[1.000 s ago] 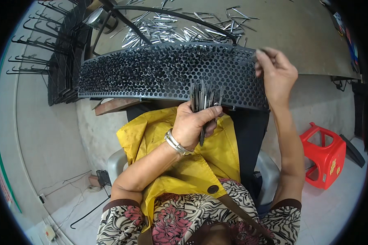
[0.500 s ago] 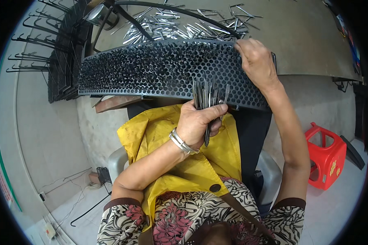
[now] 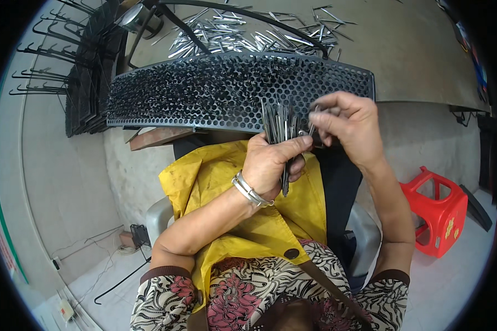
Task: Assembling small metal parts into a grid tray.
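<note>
From the head view, looking down, I see the black perforated rack [image 3: 359, 83] lying across in front of the person, its left and middle holes crowded with dark pieces. Just below the rack's near edge, the left hand [image 3: 268, 168] is wrapped around a bundle of metal rods [image 3: 280, 122], their tips overlapping that edge. The right hand [image 3: 350, 124], at the rack's near right side, seems to pinch one slim piece [image 3: 313, 128] beside the bundle.

I'd judge the rods light singly, stiff, smooth enough to slide; best taken near the upper end, one at a time.

Beyond the rack, a pile of shiny strips [image 3: 218, 36] lies loose on the brownish table [image 3: 408, 55], a metal tin [image 3: 141, 22] to its left. Hooked black frames [image 3: 88, 83] stand left of the rack; a red stool [image 3: 442, 207] sits below and right of it.
</note>
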The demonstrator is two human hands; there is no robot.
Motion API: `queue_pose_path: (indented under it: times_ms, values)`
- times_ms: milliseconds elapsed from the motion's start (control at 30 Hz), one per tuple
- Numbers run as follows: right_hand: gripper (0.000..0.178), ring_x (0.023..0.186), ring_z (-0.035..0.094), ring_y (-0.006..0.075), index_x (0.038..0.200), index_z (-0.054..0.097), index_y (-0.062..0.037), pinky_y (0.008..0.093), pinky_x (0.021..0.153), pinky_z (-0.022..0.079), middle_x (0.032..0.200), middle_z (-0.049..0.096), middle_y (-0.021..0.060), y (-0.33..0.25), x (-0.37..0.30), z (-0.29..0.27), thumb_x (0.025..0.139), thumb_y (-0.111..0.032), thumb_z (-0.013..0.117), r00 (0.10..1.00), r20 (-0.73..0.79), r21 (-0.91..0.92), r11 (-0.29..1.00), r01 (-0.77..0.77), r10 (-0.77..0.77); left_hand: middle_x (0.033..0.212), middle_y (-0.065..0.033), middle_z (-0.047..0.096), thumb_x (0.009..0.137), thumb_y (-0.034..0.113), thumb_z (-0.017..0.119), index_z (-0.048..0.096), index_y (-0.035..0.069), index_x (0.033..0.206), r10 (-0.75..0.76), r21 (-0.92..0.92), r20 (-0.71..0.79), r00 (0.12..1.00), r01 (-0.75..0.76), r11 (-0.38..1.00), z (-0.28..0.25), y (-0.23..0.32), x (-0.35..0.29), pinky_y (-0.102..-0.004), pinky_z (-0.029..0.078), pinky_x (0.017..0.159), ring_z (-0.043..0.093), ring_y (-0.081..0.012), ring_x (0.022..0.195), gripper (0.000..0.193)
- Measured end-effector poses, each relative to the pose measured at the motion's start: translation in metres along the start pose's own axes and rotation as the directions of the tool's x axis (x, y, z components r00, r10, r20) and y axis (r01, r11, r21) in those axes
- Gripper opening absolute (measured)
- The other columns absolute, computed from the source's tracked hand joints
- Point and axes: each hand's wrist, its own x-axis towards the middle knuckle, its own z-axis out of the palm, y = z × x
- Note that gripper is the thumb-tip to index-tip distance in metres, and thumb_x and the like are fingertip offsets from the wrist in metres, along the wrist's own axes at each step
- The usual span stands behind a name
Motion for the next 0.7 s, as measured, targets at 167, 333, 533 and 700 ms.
queue_pose_path:
  times_ms: [167,333,533,700]
  values:
    - [0.015,0.059,0.054,0.0072,0.092,0.06,0.0049,0.018,0.052,0.045,0.071,0.06,0.0051,-0.006,0.032,-0.001,0.079,-0.002,0.06,0.863,-0.382,-0.194,0.942,0.275,-0.331,0.067,-0.0057,0.055,0.078,0.004,0.058,0.054,0.0,0.084,-0.02,-0.097,-0.021,1.0,0.018,0.995,-0.005,0.0,-0.002,-0.0226,0.036,0.037,0.048,-0.0118,0.046,0.008]
    - [0.014,0.06,0.055,0.0065,0.092,0.062,0.003,0.018,0.052,0.045,0.072,0.061,0.0044,0.01,0.064,-0.004,0.079,-0.002,0.06,0.742,-0.33,-0.499,0.775,0.387,-0.583,0.067,-0.0063,0.054,0.078,0.005,0.057,0.054,0.0,0.084,-0.065,-0.12,0.024,0.998,0.068,0.99,-0.006,-0.003,-0.003,-0.0227,0.037,0.037,0.049,-0.0129,0.048,0.008]
    - [0.013,0.067,0.056,0.027,0.084,0.061,-0.0023,0.033,0.06,0.045,0.076,0.058,0.0135,0.016,0.074,-0.001,0.071,-0.003,0.063,0.632,0.297,-0.91,-0.01,0.416,-0.716,0.065,-0.0063,0.053,0.077,0.004,0.058,0.054,0.0,0.082,-0.066,-0.093,0.027,0.997,0.068,0.993,-0.012,-0.002,-0.002,-0.0224,0.036,0.037,0.049,-0.0125,0.047,0.008]
    - [0.013,0.063,0.055,0.0227,0.085,0.06,0.0015,0.0305,0.056,0.044,0.073,0.057,0.0096,0.01,0.057,0.003,0.073,-0.004,0.062,0.551,0.249,-0.882,0.048,0.469,-0.797,0.065,-0.0063,0.054,0.075,0.003,0.06,0.055,0.0,0.081,-0.069,-0.104,0.046,0.997,0.074,0.992,-0.012,-0.002,0.0,-0.0225,0.036,0.036,0.049,-0.0123,0.046,0.008]
